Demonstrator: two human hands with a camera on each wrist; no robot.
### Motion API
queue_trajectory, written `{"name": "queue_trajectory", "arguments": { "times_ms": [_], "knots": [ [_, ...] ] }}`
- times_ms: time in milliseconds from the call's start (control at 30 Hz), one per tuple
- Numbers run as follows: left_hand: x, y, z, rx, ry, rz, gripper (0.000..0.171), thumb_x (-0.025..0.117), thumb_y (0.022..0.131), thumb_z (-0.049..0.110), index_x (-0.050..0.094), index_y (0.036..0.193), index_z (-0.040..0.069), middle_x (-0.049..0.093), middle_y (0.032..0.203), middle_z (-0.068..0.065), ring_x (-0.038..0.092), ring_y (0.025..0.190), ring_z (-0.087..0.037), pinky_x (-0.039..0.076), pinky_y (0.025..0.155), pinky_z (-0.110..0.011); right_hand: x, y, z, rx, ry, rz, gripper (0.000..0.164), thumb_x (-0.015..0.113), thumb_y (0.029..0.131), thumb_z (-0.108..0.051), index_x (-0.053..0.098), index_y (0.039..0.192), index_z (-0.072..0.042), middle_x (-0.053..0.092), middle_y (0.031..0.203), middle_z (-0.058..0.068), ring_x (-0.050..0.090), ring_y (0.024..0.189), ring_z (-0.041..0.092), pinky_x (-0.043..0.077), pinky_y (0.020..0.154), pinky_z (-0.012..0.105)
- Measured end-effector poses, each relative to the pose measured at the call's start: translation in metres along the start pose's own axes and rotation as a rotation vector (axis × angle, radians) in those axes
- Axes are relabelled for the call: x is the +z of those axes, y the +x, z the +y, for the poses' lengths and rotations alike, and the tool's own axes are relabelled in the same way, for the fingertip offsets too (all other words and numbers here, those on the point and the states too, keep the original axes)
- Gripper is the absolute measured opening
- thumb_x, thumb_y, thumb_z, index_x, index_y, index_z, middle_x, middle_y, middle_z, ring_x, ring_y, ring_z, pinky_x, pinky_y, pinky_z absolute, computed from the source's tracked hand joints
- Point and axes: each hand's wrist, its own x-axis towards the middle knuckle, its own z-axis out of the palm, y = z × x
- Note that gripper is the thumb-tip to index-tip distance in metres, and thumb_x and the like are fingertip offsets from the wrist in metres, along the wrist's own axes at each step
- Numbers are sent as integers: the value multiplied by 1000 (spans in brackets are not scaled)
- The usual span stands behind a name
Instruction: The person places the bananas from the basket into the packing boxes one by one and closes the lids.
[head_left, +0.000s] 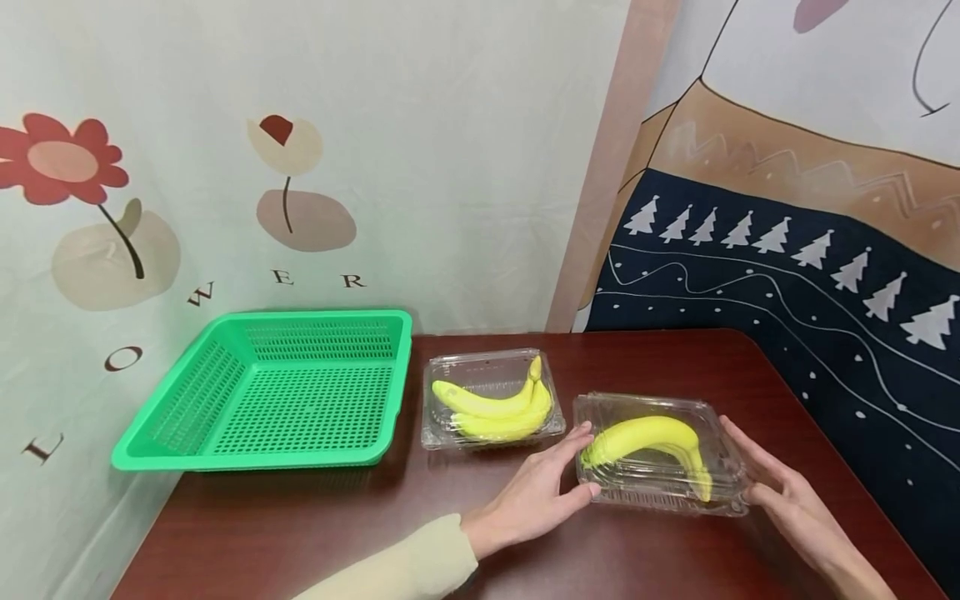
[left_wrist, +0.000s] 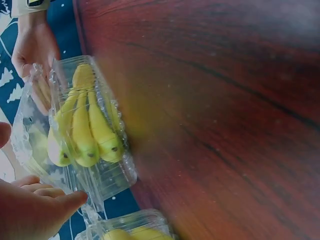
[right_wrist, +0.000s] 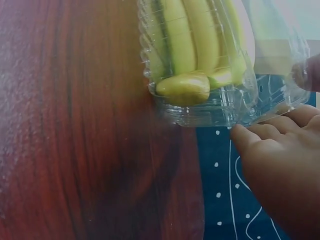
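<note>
A clear plastic clamshell box (head_left: 645, 498) with yellow bananas (head_left: 656, 433) inside stands between the two hands. My left hand (head_left: 528, 500) holds its left end, thumb by the near corner and fingers by the far one. At the opposite end, my right hand (head_left: 802, 508) holds the box the same way. In the left wrist view, the lid (left_wrist: 30, 125) stands a little apart from the base around the bananas (left_wrist: 85, 130). The right wrist view shows fingers (right_wrist: 272, 132) at the box's rim.
Left of the held box, a second clear box (head_left: 487, 367) with bananas (head_left: 498, 408) rests on the dark red table (head_left: 337, 533). Further left is a green slotted basket (head_left: 393, 400) with nothing in it. Printed cloth (head_left: 450, 167) hangs behind the table.
</note>
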Motion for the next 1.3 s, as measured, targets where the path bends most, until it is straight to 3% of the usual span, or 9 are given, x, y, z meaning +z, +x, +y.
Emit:
{"name": "queue_trajectory", "arguments": {
  "times_ms": [133, 467, 767, 1000, 1200, 1300],
  "knots": [
    [3, -3, -2, 1, 34, -7, 61, 67, 100, 28, 48, 153, 3, 36, 165, -6, 37, 150, -18, 34, 120, -36, 2, -2, 2, -9, -109, 0, 82, 47, 88, 25, 21, 163, 2, 22, 172, 0, 28, 146, -10, 36, 101, 5],
    [6, -3, -2, 1, 65, 37, 53, 63, 102, 26, 51, 150, 5, 39, 164, -5, 40, 148, -20, 37, 119, -43, -1, -1, 2, 52, -30, -79, 81, 45, 96, 21, 9, 165, -2, 12, 173, -11, 21, 144, -17, 37, 101, 5],
    [16, 4, 4, -82, -10, 161, 45, 69, 93, 11, 60, 137, 7, 51, 156, -3, 49, 142, -23, 41, 115, -44, -1, -3, 4, 82, 16, -99, 81, 46, 100, 17, 6, 166, -5, 11, 171, -16, 21, 143, -18, 38, 101, 6],
    [22, 4, 6, -151, -53, 194, 48, 72, 90, 4, 58, 136, 6, 48, 155, -10, 49, 140, -27, 46, 111, -39, 0, -5, 5, 122, -18, -66, 82, 49, 100, 14, 9, 167, -9, 18, 165, -24, 27, 139, -20, 41, 98, 6],
    [26, 3, 5, -179, -76, 201, 50, 73, 87, 1, 58, 135, 6, 43, 156, -14, 63, 107, -22, 54, 89, -26, -1, -8, 8, 127, 22, -62, 78, 48, 102, 12, 7, 166, -3, 22, 161, -27, 29, 139, -19, 42, 98, 7],
    [28, 2, 6, -194, -102, 207, 52, 73, 86, -1, 58, 136, 6, 43, 152, -14, 63, 101, -19, 54, 85, -23, -1, -10, 11, 156, 53, -51, 75, 48, 103, 9, 6, 165, 1, 25, 159, -27, 32, 138, -18, 42, 98, 7]
  ]
}}
